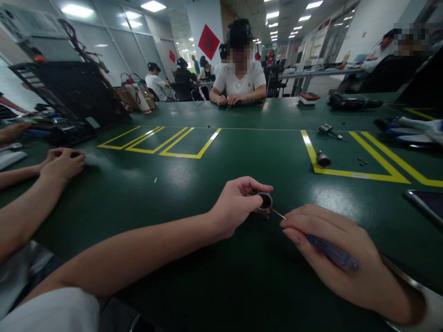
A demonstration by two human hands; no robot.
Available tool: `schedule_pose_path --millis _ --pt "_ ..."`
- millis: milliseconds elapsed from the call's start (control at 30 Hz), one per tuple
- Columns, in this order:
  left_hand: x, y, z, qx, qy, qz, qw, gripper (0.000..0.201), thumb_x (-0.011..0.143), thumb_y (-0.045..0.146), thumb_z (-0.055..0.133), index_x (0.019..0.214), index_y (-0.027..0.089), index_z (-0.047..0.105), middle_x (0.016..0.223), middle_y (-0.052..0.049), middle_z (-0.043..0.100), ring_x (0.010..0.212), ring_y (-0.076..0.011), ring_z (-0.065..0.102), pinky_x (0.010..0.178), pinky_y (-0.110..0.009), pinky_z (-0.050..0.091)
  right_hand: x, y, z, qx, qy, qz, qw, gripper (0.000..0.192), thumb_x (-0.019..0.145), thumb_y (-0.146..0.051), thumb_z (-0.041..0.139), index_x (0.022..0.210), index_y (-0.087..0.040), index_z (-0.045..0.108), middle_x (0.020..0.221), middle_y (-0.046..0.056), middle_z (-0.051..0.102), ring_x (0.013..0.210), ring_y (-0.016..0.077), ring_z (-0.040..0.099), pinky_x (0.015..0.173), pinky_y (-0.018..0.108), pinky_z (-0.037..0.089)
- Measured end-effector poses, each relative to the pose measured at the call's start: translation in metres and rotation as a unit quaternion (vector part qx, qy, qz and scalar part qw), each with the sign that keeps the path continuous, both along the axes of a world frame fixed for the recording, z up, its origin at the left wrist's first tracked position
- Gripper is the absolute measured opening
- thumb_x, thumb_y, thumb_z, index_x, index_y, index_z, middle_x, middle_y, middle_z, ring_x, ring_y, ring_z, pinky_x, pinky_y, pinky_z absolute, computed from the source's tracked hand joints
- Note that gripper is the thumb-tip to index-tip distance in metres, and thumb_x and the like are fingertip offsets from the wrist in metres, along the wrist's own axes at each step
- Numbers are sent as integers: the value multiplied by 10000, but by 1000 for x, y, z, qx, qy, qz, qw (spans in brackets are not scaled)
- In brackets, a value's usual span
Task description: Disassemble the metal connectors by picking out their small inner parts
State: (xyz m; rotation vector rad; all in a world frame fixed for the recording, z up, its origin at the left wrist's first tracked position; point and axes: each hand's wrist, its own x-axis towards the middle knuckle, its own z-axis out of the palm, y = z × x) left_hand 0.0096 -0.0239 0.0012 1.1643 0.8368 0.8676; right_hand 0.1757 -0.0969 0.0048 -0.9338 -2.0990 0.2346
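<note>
Green worktable (194, 184), yellow tape lines.
Left hand (235, 205) pinches a small metal ring (266, 201); right hand (332, 258) grips a blue-handled screwdriver (328, 251), tip at the ring.

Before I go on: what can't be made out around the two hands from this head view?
- Ring part: its near side is hidden by the left hand's fingers.
- Screwdriver: the handle is mostly wrapped by the right hand; its tip is too fine to tell whether it touches the ring.
- Small dark piece on the table: too small to identify.
</note>
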Motion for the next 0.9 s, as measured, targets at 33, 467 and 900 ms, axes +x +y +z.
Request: schedule_pose_path --millis 33,467,900 --pt "0 0 0 0 0 0 1000 126 656 15 605 752 96 592 927 -75 659 731 -142 647 612 -263 537 -1 0 0 -2 -1 0 1000 105 825 -113 543 902 -181 567 809 31 628 766 139 611 671 259 504" --pt "-1 3 4 -16 26 33 999 279 656 -9 599 906 112 627 917 -55 625 834 -144 604 794 -337 523 9 10 -5 -145 119 -109 976 250 874 -326 504 696 -194 620 596 -3 623 530 127 590 445 224 456" --pt "-1 5 0 -25 16 19 999 308 622 -17 633 907 98 635 852 -36 633 734 -111 610 760 -306 510 5 13 -2 -162 56 -76 982 270 890 -297 475 676 -190 601 566 -10 602 500 112 569 440 218 424"
